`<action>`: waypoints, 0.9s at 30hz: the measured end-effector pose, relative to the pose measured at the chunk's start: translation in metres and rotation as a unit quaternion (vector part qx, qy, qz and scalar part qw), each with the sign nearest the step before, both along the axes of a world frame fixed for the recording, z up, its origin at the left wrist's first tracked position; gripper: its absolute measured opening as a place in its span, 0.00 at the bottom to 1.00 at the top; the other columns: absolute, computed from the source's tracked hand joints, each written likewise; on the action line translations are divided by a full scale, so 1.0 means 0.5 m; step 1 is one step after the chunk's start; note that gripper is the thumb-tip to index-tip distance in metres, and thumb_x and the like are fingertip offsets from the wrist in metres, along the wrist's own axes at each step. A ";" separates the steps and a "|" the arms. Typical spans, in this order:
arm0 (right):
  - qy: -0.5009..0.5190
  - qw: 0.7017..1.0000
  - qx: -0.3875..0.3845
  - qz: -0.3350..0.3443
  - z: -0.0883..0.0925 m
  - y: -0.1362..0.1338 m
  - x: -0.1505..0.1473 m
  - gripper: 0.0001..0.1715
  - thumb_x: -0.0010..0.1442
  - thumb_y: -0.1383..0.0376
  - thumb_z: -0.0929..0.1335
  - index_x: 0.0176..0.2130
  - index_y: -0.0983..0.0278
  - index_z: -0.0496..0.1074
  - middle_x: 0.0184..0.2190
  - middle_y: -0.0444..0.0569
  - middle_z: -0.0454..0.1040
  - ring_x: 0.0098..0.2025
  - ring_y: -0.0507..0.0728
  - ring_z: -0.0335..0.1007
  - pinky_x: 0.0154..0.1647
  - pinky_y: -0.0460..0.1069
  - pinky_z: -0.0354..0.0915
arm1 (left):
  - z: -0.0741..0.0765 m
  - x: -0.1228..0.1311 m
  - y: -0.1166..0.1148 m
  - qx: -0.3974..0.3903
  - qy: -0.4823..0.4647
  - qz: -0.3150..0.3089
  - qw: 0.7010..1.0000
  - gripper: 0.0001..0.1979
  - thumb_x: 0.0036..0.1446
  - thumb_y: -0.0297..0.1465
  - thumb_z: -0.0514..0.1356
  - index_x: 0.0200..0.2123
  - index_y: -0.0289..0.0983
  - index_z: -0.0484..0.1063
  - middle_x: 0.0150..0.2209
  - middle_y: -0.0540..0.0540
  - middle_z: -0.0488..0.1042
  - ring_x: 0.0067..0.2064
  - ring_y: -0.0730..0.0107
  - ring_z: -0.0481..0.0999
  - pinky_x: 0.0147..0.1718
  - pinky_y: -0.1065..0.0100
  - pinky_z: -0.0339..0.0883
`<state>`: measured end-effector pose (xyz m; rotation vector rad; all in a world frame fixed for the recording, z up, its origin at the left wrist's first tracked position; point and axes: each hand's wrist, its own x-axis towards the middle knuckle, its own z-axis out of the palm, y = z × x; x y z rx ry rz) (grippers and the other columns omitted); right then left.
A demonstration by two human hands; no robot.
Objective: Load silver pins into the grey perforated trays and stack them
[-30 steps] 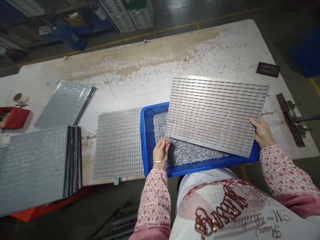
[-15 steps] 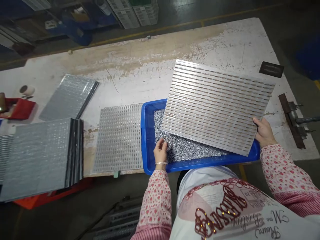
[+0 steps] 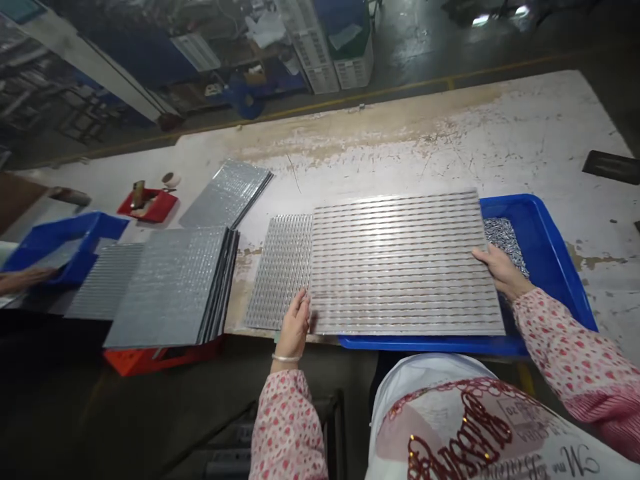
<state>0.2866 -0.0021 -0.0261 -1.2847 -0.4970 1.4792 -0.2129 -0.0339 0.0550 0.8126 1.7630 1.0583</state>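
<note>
A flat grey plate with rows of slots [image 3: 400,267] is held level over a blue plastic bin [image 3: 555,260], covering most of it. My right hand [image 3: 505,270] grips its right edge, thumb on top and the other fingers hidden. At the plate's near left edge is my left hand [image 3: 294,327], fingers closed along that edge. Small shiny metal pieces [image 3: 505,240] show in the bin to the right of the plate. A second slotted plate [image 3: 275,273] lies on the table to the left, partly under the held one.
Stacked grey sheets [image 3: 170,287] stand at the left, with another stack [image 3: 227,193] behind. Beyond them are a small red tray [image 3: 159,208] and another blue bin [image 3: 107,227]. Another person's hand [image 3: 30,279] is at the far left. A dark block [image 3: 613,167] lies at right.
The plate has moved left and levelled out from its tilt above the bin. My left hand has left the metal pieces and come to the plate's left edge. The view has shifted left.
</note>
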 end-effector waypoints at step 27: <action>-0.048 0.996 -0.046 0.056 0.027 0.038 -0.531 0.17 0.48 0.58 0.74 0.38 0.62 0.73 0.32 0.48 0.79 0.31 0.52 0.73 0.30 0.45 0.68 | -0.252 -0.243 -0.106 -0.154 -0.011 0.267 0.951 0.12 0.52 0.39 0.62 0.29 0.38 0.63 0.28 0.43 0.74 0.33 0.57 0.81 0.35 0.56 0.78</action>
